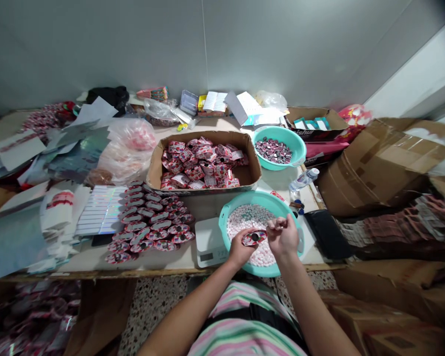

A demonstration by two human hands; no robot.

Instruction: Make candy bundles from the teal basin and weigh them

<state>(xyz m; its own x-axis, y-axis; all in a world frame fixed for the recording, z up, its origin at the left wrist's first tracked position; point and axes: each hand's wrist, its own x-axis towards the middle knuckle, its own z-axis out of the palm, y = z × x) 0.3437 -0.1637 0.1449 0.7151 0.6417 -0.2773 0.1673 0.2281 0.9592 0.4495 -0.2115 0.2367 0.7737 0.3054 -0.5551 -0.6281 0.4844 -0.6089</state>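
While the left hand (241, 250) grips a red-patterned packet (254, 238) between thumb and fingers over the near turquoise basin (259, 270), the right hand (285, 236) is raised just to its right, fingers curled in; I cannot tell whether they pinch anything. Pale pellets (239, 223) lie in that basin. To its left are a white scale (209, 240) and rows of similar packets (159, 225); farther back stands a cardboard box (203, 192) of red wrappers (203, 163).
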